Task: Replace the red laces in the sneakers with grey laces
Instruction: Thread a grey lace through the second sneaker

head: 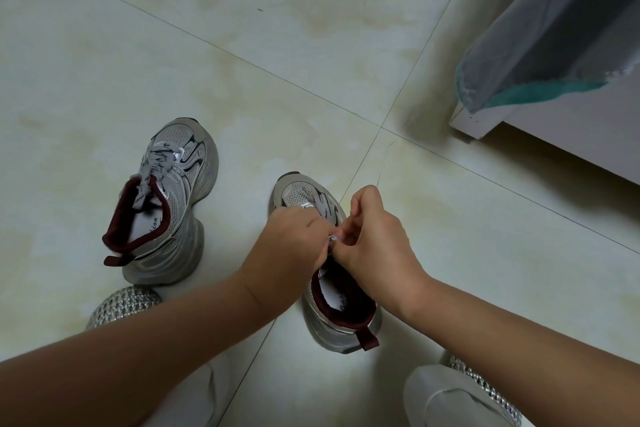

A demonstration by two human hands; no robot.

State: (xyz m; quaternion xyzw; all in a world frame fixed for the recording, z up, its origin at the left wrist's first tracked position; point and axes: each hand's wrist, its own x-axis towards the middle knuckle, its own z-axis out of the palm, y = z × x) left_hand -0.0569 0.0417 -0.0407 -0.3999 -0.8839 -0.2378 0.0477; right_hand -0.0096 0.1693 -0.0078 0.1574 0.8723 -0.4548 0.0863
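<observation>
You have two silver sneakers on the tiled floor point(242, 28), both standing upright with toes pointing away from you: the left sneaker point(166, 201) already carries a grey lace point(157, 163), and the right sneaker point(325, 267) sits under your two hands. Your left hand point(294, 239) and your right hand point(375, 236) meet over the right sneaker's tongue, each with curled fingers pinching the one small grey lace end point(332, 238) between them. Near your knees you can see two woven silver slippers point(121, 305), one at each side.
</observation>
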